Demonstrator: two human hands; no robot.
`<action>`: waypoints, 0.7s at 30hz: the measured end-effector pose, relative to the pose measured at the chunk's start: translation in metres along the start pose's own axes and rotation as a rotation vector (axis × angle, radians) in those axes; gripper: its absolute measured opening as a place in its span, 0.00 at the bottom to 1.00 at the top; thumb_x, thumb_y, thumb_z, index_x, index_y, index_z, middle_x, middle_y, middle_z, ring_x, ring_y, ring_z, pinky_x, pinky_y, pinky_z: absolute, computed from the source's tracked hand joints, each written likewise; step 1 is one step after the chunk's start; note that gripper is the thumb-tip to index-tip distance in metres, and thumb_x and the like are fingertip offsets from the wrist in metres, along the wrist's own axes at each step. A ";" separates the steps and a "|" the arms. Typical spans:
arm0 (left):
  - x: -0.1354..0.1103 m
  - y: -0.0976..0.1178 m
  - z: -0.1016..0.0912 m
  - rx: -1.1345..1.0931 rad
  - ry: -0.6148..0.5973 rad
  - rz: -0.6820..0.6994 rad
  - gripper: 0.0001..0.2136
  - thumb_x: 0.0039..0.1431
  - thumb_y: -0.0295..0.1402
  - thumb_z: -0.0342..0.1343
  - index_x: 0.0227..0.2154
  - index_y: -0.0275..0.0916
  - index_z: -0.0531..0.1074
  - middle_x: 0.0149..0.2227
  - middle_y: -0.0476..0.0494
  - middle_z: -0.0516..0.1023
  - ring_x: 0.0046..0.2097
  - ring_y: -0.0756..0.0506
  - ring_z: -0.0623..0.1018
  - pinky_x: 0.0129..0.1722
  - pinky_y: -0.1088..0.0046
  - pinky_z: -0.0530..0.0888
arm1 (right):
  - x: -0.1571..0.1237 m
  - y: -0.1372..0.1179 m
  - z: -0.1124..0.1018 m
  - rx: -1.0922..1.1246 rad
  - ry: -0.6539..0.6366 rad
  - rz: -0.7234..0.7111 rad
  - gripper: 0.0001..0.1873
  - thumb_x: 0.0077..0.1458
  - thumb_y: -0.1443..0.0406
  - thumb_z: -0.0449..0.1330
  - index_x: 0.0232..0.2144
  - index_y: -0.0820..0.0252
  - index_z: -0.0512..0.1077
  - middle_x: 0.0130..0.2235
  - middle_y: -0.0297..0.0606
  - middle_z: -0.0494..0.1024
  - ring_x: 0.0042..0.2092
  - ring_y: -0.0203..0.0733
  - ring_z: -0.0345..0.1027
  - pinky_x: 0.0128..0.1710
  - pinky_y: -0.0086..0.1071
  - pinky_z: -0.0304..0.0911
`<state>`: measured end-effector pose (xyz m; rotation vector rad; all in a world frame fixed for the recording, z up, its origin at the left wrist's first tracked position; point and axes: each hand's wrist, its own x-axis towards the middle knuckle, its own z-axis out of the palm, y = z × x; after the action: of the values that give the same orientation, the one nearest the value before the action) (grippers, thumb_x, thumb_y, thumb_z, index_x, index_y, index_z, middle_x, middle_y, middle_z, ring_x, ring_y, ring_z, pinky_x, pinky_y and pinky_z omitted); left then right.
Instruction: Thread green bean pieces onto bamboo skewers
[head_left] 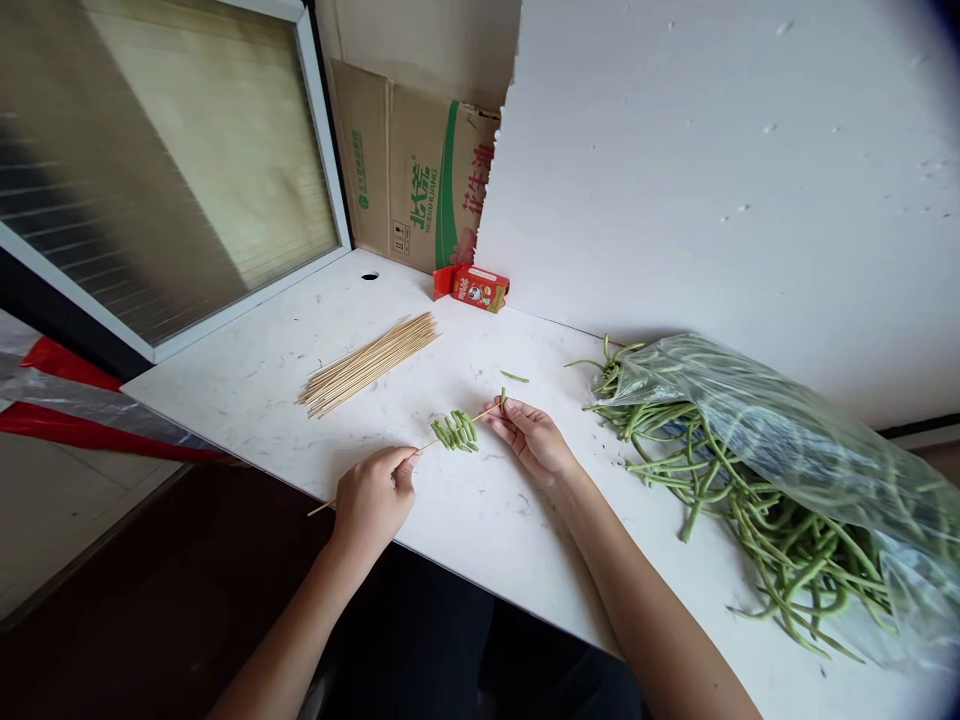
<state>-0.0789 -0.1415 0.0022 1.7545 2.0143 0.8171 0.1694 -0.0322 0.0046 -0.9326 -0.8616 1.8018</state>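
My left hand [373, 497] is closed around a thin bamboo skewer [427, 447] that lies across the white counter. Several short green bean pieces [455, 431] are threaded side by side on the skewer's middle. My right hand [531, 436] pinches another short bean piece [503, 400] right at the skewer's far tip. One loose bean piece [514, 377] lies on the counter just beyond my right hand.
A bundle of bare bamboo skewers [369, 363] lies at the back left of the white counter [247, 380]. A clear plastic bag with a heap of long green beans [750, 490] fills the right side. A small red carton [474, 287] and a cardboard box [412, 175] stand against the wall.
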 end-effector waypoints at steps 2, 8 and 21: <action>0.000 0.000 0.000 0.005 0.001 -0.008 0.12 0.68 0.33 0.52 0.41 0.47 0.83 0.42 0.47 0.87 0.42 0.42 0.84 0.38 0.69 0.72 | 0.000 -0.001 0.001 0.016 -0.001 0.008 0.16 0.54 0.57 0.76 0.40 0.61 0.84 0.46 0.42 0.86 0.48 0.39 0.81 0.51 0.21 0.75; 0.001 -0.002 0.000 0.000 -0.004 -0.011 0.12 0.67 0.33 0.52 0.41 0.47 0.83 0.42 0.47 0.87 0.42 0.42 0.84 0.40 0.69 0.73 | 0.001 -0.001 0.000 0.032 -0.026 0.015 0.15 0.57 0.57 0.74 0.41 0.63 0.84 0.46 0.43 0.86 0.48 0.38 0.81 0.54 0.20 0.74; 0.002 -0.001 -0.002 0.052 -0.034 -0.015 0.12 0.67 0.32 0.53 0.38 0.47 0.83 0.40 0.48 0.87 0.41 0.42 0.83 0.37 0.70 0.68 | 0.005 0.000 -0.004 -0.014 0.034 0.013 0.17 0.49 0.57 0.77 0.36 0.63 0.85 0.44 0.45 0.87 0.46 0.41 0.82 0.54 0.25 0.75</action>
<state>-0.0813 -0.1398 0.0039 1.7665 2.0415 0.7323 0.1715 -0.0270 0.0015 -0.9772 -0.8499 1.7875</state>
